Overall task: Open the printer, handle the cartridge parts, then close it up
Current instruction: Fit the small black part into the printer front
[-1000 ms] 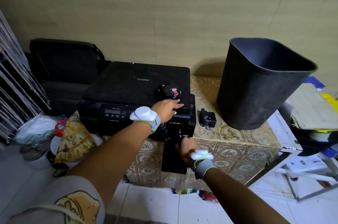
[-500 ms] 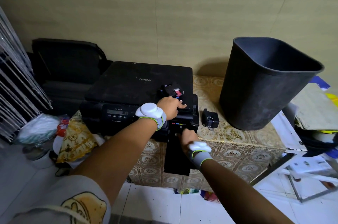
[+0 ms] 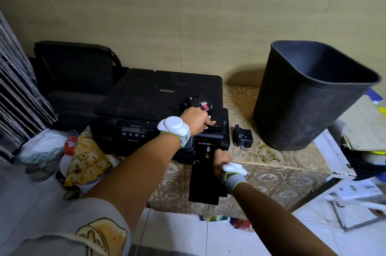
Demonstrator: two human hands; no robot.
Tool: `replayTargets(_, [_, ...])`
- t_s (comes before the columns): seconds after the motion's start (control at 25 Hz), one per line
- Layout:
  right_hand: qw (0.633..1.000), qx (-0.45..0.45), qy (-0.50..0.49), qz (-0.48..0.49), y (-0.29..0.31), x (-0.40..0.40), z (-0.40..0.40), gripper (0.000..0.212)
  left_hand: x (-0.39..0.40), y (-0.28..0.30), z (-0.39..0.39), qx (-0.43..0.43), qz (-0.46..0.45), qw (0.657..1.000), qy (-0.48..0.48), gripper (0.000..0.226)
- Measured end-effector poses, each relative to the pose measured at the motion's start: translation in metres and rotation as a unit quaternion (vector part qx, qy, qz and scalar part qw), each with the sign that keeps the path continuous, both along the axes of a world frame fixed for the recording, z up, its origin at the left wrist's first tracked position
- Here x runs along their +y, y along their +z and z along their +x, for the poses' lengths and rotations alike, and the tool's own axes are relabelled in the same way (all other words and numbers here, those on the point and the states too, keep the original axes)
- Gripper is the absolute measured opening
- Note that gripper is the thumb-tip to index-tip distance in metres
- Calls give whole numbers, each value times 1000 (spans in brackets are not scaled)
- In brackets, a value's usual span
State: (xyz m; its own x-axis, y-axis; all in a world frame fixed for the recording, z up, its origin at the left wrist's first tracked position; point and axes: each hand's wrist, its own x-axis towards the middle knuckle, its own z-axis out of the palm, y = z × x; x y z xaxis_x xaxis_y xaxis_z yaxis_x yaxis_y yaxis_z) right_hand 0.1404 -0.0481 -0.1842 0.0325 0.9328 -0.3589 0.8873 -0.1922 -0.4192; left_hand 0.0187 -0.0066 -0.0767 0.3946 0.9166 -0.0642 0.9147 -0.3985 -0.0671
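A black Brother printer (image 3: 146, 96) sits on a patterned table with its top lid down. My left hand (image 3: 196, 119) lies flat on the printer's front right corner, fingers spread, holding nothing. A black cartridge part with a red label (image 3: 198, 104) rests on the lid just behind that hand. My right hand (image 3: 221, 158) reaches into the ink compartment (image 3: 208, 145) at the printer's lower right; its fingers are hidden inside. The compartment's black door (image 3: 204, 184) hangs open over the table's front. Another small black cartridge part (image 3: 242, 136) stands on the table right of the printer.
A tall dark bin (image 3: 309, 96) stands on the table at the right. A black chair (image 3: 73, 71) is behind the printer at the left. Papers and a white frame (image 3: 359, 193) clutter the right side. Bags (image 3: 50, 147) lie on the floor at the left.
My left hand has slid slightly toward the printer's right corner. My right hand has pushed a little further up into the ink compartment. The camera has shifted slightly.
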Motion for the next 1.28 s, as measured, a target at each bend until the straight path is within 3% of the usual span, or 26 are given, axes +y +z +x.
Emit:
replayTargets(0.36, [999,-47,7,0,-3,2,-1,32,3,4,3,0,-14,1000,-13,37])
replayTargets(1.28, [997,-69,47,-4,10,3,-4,32,4,6,4,31,-23,999,-26,37])
